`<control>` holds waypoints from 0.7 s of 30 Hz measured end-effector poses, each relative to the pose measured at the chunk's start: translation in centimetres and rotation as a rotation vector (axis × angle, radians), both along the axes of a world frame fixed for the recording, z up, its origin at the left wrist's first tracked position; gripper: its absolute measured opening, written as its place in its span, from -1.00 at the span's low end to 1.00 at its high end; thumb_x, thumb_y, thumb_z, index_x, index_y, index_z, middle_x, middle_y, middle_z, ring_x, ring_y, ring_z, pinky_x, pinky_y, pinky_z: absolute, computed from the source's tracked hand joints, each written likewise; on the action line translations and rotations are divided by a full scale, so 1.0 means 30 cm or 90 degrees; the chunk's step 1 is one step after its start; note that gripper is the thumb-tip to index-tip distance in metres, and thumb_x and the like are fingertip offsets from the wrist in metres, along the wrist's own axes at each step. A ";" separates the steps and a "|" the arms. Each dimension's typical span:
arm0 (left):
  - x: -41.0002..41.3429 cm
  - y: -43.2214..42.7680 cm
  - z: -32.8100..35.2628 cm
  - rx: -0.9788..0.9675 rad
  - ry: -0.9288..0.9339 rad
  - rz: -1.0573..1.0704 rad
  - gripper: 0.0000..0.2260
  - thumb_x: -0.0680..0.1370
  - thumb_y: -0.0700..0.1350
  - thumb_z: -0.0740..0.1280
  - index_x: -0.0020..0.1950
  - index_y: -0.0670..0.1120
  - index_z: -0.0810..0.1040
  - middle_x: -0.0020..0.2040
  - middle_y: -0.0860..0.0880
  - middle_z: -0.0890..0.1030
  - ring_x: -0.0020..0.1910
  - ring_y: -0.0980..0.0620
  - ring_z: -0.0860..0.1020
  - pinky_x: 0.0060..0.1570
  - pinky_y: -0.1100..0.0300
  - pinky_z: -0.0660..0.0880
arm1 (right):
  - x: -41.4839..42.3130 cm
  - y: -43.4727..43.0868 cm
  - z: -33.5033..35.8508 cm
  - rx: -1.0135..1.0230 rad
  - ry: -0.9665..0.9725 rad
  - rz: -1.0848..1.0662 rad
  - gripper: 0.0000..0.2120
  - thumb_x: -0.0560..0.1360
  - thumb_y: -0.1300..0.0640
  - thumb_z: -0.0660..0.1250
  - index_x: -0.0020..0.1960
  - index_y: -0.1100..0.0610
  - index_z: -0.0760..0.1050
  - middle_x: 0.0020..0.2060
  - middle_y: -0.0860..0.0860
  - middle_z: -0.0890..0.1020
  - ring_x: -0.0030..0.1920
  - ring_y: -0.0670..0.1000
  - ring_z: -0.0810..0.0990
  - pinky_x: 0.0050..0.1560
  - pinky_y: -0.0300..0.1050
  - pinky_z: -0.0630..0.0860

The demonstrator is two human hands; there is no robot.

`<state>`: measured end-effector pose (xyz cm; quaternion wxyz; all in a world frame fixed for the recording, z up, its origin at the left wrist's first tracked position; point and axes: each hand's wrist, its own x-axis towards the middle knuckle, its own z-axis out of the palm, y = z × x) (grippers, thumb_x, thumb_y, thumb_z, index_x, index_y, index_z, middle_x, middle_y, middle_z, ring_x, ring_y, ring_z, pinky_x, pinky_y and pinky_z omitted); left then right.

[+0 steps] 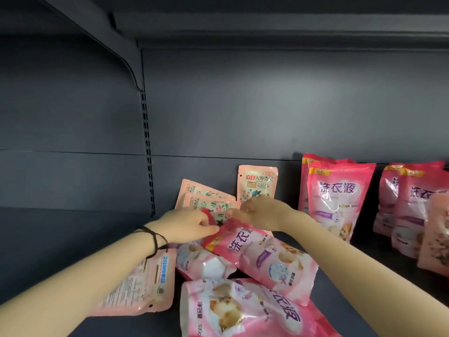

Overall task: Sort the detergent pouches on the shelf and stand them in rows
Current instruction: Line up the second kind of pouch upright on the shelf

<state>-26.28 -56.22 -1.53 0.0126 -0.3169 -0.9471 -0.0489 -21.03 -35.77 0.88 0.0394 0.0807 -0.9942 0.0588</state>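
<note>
A pink detergent pouch [264, 256] lies tilted on the dark shelf [359, 271]. My left hand [192, 223] pinches its red top corner. My right hand [262, 214] grips the same top edge from the right. Two more pink pouches lie flat nearer me, one [206, 263] under the held pouch and one [243, 310] at the front. Behind my hands, two pale floral pouches [209, 198] lie slanted and a third [257, 181] stands against the back wall. Another pale pouch [145, 283] lies face down under my left forearm.
Pink pouches stand in two rows at the right, one row [337, 190] behind my right arm and one [413, 205] further right. A pale floral pouch [435, 234] stands at the far right edge. An upright slotted post [147, 152] divides the back panel; the shelf left of it is bare.
</note>
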 end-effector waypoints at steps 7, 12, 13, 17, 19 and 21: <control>-0.031 0.063 -0.095 0.176 -0.098 0.032 -0.56 0.51 0.28 0.20 -0.30 -0.05 0.54 -0.41 0.02 0.42 -0.45 0.08 0.38 -0.39 0.23 0.29 | -0.164 0.063 -0.096 -0.236 -0.088 -0.189 -0.61 0.57 -0.16 0.18 -0.30 0.08 0.39 -0.37 -0.01 0.45 -0.41 -0.09 0.39 -0.38 -0.27 0.33; -0.042 0.106 -0.113 0.341 -0.231 0.076 -0.79 0.53 0.03 0.37 -0.22 -0.07 0.55 -0.28 -0.06 0.48 -0.36 0.03 0.41 -0.41 0.25 0.36 | -0.181 0.053 -0.102 -0.266 -0.144 -0.206 -0.62 0.51 -0.15 0.29 -0.28 0.14 0.42 -0.41 0.00 0.45 -0.44 -0.09 0.37 -0.42 -0.28 0.30; -0.040 0.108 -0.111 0.387 -0.246 0.073 -0.81 0.52 -0.04 0.39 -0.25 -0.08 0.56 -0.28 -0.06 0.51 -0.33 0.03 0.44 -0.33 0.22 0.42 | -0.174 0.059 -0.097 -0.317 -0.157 -0.198 -0.65 0.52 -0.12 0.30 -0.25 0.14 0.46 -0.39 0.01 0.48 -0.42 -0.08 0.41 -0.36 -0.26 0.35; -0.018 0.113 -0.087 0.526 -0.249 0.032 -0.85 0.51 -0.18 0.42 -0.27 -0.05 0.58 -0.26 0.00 0.60 -0.23 0.08 0.53 -0.10 0.14 0.49 | -0.127 0.090 -0.079 -0.458 -0.186 -0.157 -0.64 0.56 -0.07 0.29 -0.03 0.25 0.57 -0.14 0.20 0.60 -0.20 0.02 0.51 -0.03 -0.08 0.49; -0.002 0.120 -0.060 0.556 -0.230 -0.002 -0.83 0.51 -0.21 0.40 -0.27 -0.04 0.56 -0.32 0.06 0.56 -0.30 0.15 0.49 -0.20 0.28 0.43 | -0.101 0.104 -0.066 -0.562 -0.177 -0.148 -0.65 0.55 -0.07 0.31 0.03 0.24 0.55 -0.11 0.18 0.58 -0.18 0.04 0.51 -0.09 -0.12 0.46; 0.013 0.128 -0.009 0.585 -0.215 -0.034 -0.80 0.52 -0.23 0.40 -0.28 -0.03 0.56 -0.40 0.15 0.53 -0.38 0.27 0.46 -0.32 0.42 0.35 | -0.074 0.122 -0.041 -0.698 -0.170 -0.122 -0.60 0.53 -0.05 0.34 0.17 0.26 0.54 -0.06 0.17 0.62 -0.14 0.06 0.56 -0.14 -0.15 0.49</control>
